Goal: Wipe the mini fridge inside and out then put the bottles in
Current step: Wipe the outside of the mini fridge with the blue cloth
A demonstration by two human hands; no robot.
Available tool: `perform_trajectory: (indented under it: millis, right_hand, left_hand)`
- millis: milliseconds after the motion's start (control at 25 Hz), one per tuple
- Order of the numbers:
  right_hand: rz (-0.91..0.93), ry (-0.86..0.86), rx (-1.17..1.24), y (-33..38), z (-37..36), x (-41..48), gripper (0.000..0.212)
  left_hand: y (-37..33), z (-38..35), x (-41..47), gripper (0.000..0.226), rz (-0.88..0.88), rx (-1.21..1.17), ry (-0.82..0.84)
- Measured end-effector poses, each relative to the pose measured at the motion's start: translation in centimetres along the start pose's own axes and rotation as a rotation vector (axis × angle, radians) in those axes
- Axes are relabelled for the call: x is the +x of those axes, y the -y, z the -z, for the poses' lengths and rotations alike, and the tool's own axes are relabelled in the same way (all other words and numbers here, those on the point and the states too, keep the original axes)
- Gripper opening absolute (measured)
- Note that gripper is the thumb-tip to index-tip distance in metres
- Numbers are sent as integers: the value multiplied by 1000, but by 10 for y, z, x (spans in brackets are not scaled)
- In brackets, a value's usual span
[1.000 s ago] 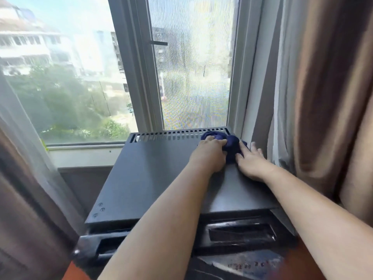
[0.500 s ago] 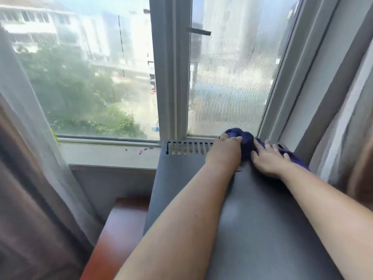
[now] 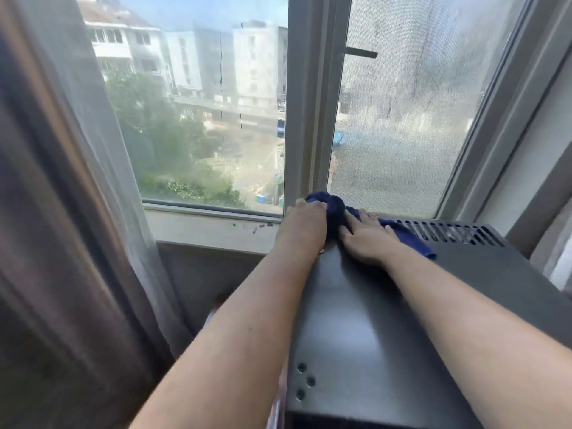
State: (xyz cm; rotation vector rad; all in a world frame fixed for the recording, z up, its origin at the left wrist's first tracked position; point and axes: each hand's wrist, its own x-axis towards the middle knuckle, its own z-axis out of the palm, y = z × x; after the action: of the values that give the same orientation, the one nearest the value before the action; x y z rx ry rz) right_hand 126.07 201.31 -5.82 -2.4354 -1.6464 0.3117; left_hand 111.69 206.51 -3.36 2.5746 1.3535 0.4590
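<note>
The black mini fridge (image 3: 356,335) fills the lower right, seen from above, with a vent grille (image 3: 445,233) along its back edge. A dark blue cloth (image 3: 335,209) is bunched at the fridge's back left corner. My left hand (image 3: 301,227) grips the bunched part with curled fingers. My right hand (image 3: 366,239) lies flat on the cloth's trailing end (image 3: 414,241), pressing it onto the fridge top. No bottles are in view.
A window (image 3: 216,119) with a grey frame post (image 3: 312,103) stands right behind the fridge, above a pale sill (image 3: 210,227). A sheer and brown curtain (image 3: 62,212) hangs at the left, another curtain (image 3: 557,258) at the right edge.
Both hands have slid the cloth leftward along the fridge's back edge, from the back right to the back left corner. The view has swung so the fridge sits further right.
</note>
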Motion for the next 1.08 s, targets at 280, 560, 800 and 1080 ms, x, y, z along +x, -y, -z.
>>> perform_trajectory:
  millis: [280, 560, 800, 1080]
  right_hand:
    - [77, 11, -9, 19, -11, -55, 60]
    - [69, -16, -13, -14, -10, -180, 60]
    - [-13, -77, 22, -66, -11, -287, 59]
    - [-138, -109, 49, -110, -7, -348, 58]
  left_hand:
    - [11, 16, -67, 40, 13, -2, -28]
    - [-40, 23, -164, 43, -50, 72, -40]
    - [-108, 9, -248, 33, -163, 103, -52]
    - [-168, -4, -285, 39, -260, 98, -7]
